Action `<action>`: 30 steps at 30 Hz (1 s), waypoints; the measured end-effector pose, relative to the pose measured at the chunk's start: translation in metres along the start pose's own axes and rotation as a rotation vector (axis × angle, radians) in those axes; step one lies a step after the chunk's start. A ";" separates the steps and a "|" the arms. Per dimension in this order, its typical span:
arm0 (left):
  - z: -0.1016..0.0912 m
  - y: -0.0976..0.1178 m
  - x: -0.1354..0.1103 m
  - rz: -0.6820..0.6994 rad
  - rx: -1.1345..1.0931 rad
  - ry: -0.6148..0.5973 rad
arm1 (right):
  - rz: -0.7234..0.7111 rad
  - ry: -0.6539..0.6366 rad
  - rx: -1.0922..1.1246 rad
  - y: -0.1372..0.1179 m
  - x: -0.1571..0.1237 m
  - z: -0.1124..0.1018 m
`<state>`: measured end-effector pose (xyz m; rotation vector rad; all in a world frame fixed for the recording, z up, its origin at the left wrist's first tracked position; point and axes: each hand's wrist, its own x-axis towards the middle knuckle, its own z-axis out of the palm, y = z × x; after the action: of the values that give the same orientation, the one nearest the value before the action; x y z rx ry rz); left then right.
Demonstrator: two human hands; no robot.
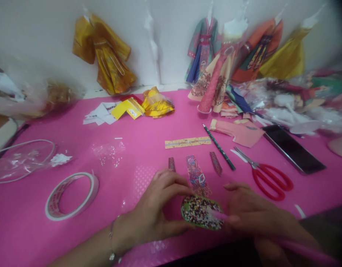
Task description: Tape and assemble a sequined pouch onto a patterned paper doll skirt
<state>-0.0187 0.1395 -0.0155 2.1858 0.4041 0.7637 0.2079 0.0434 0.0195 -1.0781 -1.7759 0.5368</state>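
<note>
My left hand (pixel 154 207) is closed around the left end of a small oval green-rimmed container (pixel 184 207), thumb on the near side and fingers on the far side. Tiny multicoloured beads (pixel 197 209) fill it. My right hand (pixel 260 211), a little blurred, grips a long pink pen-like stick (pixel 296 246), whose pale tip is among the beads. Just beyond the container lies a patterned strip of fabric or paper (pixel 194 168). Two small dark red patterned pieces, a left one (pixel 171 164) and a right one (pixel 216 164), flank it.
Around the pink table lie red-handled scissors (pixel 271 180), a dark pencil (pixel 219 146), a phone (pixel 293 148), a tape roll (pixel 72 194), and scattered rhinestones (pixel 111 155). Miniature robes (pixel 109 55) hang along the back wall. Plastic bags (pixel 293 100) crowd the right side.
</note>
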 end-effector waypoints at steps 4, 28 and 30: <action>0.002 -0.001 0.000 0.005 0.012 -0.033 | 0.026 -0.049 0.062 -0.005 0.000 0.008; 0.007 -0.002 -0.003 0.054 -0.003 -0.055 | -0.069 -0.150 -0.087 0.005 -0.002 0.018; 0.007 -0.002 -0.003 0.054 -0.003 -0.055 | -0.070 -0.151 -0.085 0.005 -0.002 0.019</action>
<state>-0.0170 0.1358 -0.0219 2.2173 0.3166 0.7309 0.1939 0.0464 0.0061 -1.0526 -1.9762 0.5155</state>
